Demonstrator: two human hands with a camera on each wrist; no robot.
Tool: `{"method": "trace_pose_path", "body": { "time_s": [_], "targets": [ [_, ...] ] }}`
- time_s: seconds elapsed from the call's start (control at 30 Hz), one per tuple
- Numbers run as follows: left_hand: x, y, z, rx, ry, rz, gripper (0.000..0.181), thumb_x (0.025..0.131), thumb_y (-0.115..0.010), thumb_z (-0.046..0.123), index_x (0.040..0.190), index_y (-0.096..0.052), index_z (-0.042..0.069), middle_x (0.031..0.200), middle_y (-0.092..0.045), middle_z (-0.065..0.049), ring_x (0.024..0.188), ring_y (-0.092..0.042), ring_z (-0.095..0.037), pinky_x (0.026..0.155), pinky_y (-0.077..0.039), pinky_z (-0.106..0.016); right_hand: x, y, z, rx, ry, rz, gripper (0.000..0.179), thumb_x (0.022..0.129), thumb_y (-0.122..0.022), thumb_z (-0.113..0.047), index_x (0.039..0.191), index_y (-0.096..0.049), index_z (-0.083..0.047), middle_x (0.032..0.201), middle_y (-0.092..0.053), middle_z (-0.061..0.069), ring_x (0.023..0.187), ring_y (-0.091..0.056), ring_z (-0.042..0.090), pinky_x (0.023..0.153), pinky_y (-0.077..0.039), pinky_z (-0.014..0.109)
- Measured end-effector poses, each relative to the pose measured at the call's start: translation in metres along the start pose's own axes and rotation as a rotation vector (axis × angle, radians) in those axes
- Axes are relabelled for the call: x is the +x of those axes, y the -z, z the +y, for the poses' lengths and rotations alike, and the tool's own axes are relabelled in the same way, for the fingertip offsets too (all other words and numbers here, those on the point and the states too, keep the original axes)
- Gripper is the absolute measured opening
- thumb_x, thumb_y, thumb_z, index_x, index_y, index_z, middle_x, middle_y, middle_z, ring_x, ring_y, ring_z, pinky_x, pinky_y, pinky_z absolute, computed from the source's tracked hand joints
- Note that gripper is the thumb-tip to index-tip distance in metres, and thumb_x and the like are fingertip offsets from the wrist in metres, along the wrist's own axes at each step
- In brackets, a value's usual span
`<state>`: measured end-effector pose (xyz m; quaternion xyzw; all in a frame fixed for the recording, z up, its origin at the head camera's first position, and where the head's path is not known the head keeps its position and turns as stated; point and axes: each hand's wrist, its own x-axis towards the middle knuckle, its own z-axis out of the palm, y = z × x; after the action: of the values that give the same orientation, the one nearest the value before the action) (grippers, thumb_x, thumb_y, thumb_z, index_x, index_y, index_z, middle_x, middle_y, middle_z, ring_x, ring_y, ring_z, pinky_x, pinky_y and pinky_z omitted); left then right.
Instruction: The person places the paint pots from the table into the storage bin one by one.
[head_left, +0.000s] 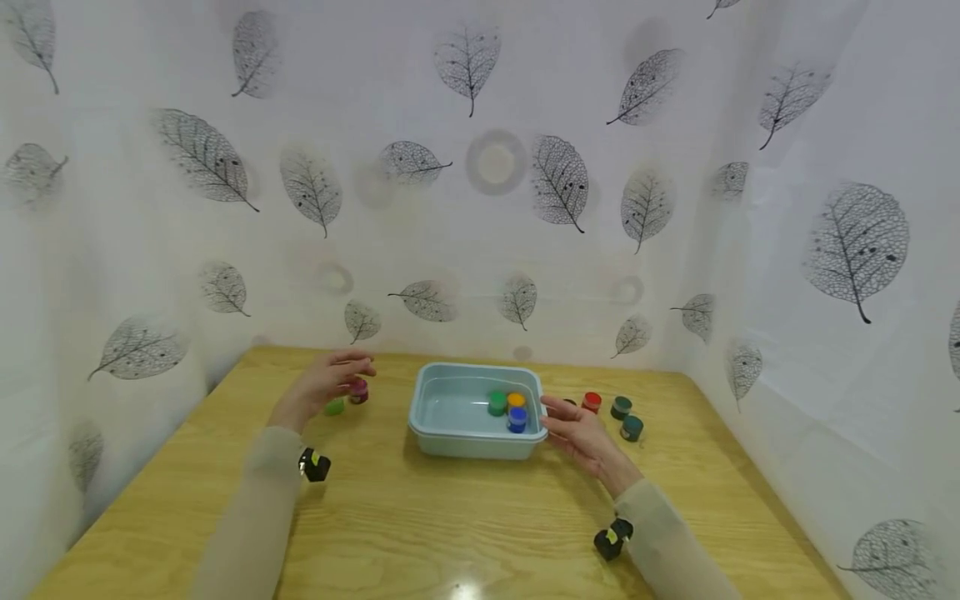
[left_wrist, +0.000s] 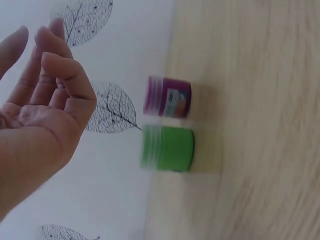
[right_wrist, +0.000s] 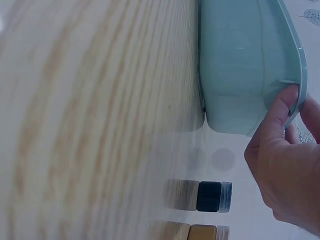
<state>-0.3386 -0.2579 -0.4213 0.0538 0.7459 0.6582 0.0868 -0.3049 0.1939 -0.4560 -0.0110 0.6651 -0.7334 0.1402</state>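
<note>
My left hand (head_left: 321,385) hovers above two small paint pots on the table, its fingers loosely bent and holding nothing. One is a purple paint pot (left_wrist: 170,97), the other a green paint pot (left_wrist: 167,148); both stand upright beside each other. With my right hand (head_left: 583,433) I grip the right rim of a pale blue plastic basin (head_left: 472,447), as the right wrist view shows. Inside the basin, toward its right end, sit a green pot (head_left: 497,404), an orange pot (head_left: 516,402) and a blue pot (head_left: 517,419).
Right of the basin stand a red pot (head_left: 592,402), a dark green pot (head_left: 621,407) and a teal pot (head_left: 632,428). A black pot (right_wrist: 209,196) and an ochre pot (right_wrist: 202,233) show in the right wrist view. A leaf-print curtain (head_left: 420,242) encloses the wooden table (head_left: 450,525).
</note>
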Motion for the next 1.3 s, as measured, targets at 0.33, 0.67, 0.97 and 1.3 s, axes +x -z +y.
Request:
{"method": "trace_pose_path", "body": {
  "time_s": [0.33,0.67,0.97,1.3],
  "targets": [
    [-0.011,0.018,-0.018,0.035,0.067,0.091,0.055,0.098,-0.06,0.035,0.14,-0.047,0.002,0.12,-0.063,-0.002,0.112,-0.056,-0.021,0.098,-0.047,-0.036,-0.001,0.002,0.003,0.001,0.016,-0.016,0.055,0.096,-0.06,-0.005,0.148,-0.041,-0.002,0.146,-0.042,0.025,0.121,-0.057,0.027,0.094,-0.055,0.032],
    [-0.023,0.039,-0.038,0.033,0.082,0.143,0.06,0.097,-0.062,0.026,0.145,-0.04,-0.003,0.144,-0.049,-0.014,0.116,-0.054,-0.01,0.112,-0.038,-0.047,0.001,0.0,0.002,-0.001,0.011,-0.005,0.054,0.096,-0.06,-0.004,0.147,-0.042,-0.002,0.141,-0.047,0.021,0.114,-0.06,0.022,0.091,-0.056,0.03],
    [-0.02,0.045,-0.041,0.122,0.155,0.156,0.057,0.097,-0.062,0.02,0.145,-0.04,-0.002,0.152,-0.038,-0.021,0.111,-0.055,-0.011,0.101,-0.047,-0.036,0.002,0.003,0.0,0.001,0.014,-0.013,0.054,0.097,-0.06,-0.005,0.147,-0.041,-0.001,0.146,-0.042,0.024,0.117,-0.06,0.023,0.09,-0.056,0.029],
    [-0.015,0.046,-0.044,0.134,0.209,0.065,0.065,0.093,-0.066,0.011,0.148,-0.034,-0.004,0.154,-0.031,-0.024,0.1,-0.06,-0.008,0.095,-0.052,-0.031,0.002,0.002,-0.001,0.029,0.012,-0.021,0.054,0.096,-0.059,-0.003,0.147,-0.041,-0.001,0.144,-0.044,0.022,0.114,-0.061,0.02,0.092,-0.055,0.031]
  ]
}}
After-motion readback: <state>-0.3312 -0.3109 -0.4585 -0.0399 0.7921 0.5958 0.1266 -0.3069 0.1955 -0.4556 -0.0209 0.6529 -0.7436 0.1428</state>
